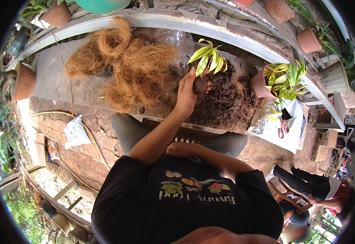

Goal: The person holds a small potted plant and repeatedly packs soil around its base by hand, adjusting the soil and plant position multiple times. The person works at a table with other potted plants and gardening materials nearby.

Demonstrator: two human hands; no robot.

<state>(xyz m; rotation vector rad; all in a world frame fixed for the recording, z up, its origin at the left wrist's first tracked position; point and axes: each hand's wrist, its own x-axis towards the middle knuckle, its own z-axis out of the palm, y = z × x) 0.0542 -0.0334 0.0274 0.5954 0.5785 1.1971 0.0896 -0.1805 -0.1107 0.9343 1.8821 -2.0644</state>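
Observation:
My left hand [187, 91] reaches over the work table [52, 82], its fingers wrapped around the dark root ball [199, 85] of a small plant [209, 59] with yellow-and-green striped leaves. The plant stands upright in the grip, above a spread of dark, loose soil [226, 106]. To the left of this hand lies a big loose heap of brown coconut fibre [141, 67], with a clear plastic bag [180, 42] behind it. My right hand [179, 149] is curled into a fist close to my belly, with nothing visible in it.
A tilted pink pot [259, 84] holds similar striped foliage [282, 77]. Below it are red-handled scissors [282, 129] on a white sack [290, 140]. A metal rail [165, 19] edges the table's far side. Two people [324, 189] are at lower right. A hose [92, 137] crosses the floor.

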